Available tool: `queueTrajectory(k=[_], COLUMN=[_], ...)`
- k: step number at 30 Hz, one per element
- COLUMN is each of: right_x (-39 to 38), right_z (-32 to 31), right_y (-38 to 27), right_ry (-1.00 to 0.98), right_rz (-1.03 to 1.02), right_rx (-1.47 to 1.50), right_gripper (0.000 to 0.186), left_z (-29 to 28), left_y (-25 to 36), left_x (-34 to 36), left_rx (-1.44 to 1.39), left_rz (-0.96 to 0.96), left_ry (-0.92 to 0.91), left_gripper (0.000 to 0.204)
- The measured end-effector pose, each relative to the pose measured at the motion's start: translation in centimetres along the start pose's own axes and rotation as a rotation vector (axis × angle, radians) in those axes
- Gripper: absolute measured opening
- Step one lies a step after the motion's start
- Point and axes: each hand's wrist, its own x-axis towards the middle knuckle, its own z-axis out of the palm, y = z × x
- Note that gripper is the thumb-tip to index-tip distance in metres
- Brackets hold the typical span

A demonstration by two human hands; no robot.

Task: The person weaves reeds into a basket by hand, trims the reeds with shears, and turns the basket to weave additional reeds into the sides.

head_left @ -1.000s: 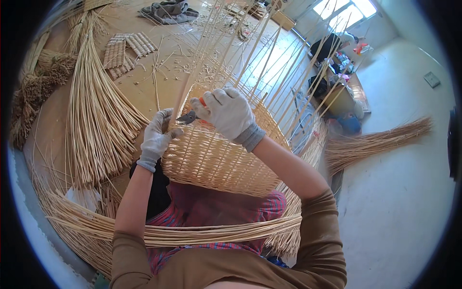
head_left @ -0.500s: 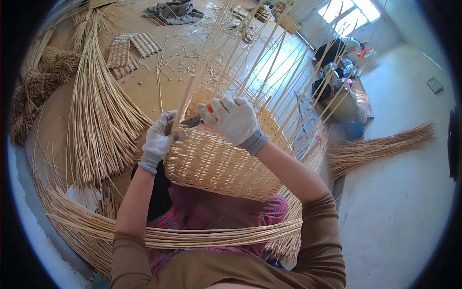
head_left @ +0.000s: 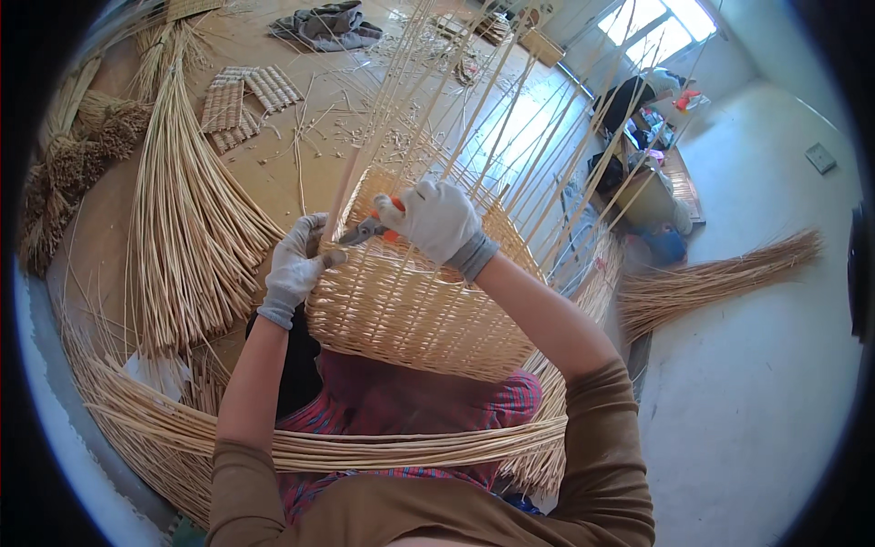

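A woven wicker basket rests on my lap, with long bare stakes standing up from its far sides. My gloved left hand is closed around the basket's left corner, beside a thick upright post. In my gloved right hand is a pair of pruning shears with orange handles. The metal blades point left and lie at the corner rim, next to the post and close to my left fingers. Whether the blades touch a cane there is too small to tell.
A bundle of long canes lies across my lap. At left, a large sheaf fans over the floor near small slatted mats. Offcuts and a grey cloth lie beyond. Another bundle is at right; a person bends at the back.
My right hand has moved slightly left and down with the shears, and more of the orange handles shows. The left hand keeps its hold on the basket corner.
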Motion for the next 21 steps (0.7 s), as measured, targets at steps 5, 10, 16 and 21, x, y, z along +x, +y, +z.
queueTrajectory(k=[5,10,16,21], right_x=[0.6,-8.8,-29.0,-54.9], right_z=[-1.6,-6.5,-8.6,-4.6], right_y=[-0.6,-1.1,-13.7,-32.5], right_ry=[-0.108,0.364,0.345,0.531], right_rz=[-0.006,0.662,1.469,2.827], right_rx=[0.026,0.455,0.539,0.799], right_gripper=[0.024,0.052,0.042,0.034], left_z=[-0.7,1.3,-3.9,8.5], left_y=[-0.6,0.1,-4.3,-1.1], left_x=[-0.7,0.1,-1.0,-8.9], left_rx=[0.045,0.184,0.401,0.319], left_rz=[0.068,0.191,0.435,0.621], left_ry=[0.016,0.006,0.284,-0.064], left_gripper=[0.08,0.077,0.058,0.035])
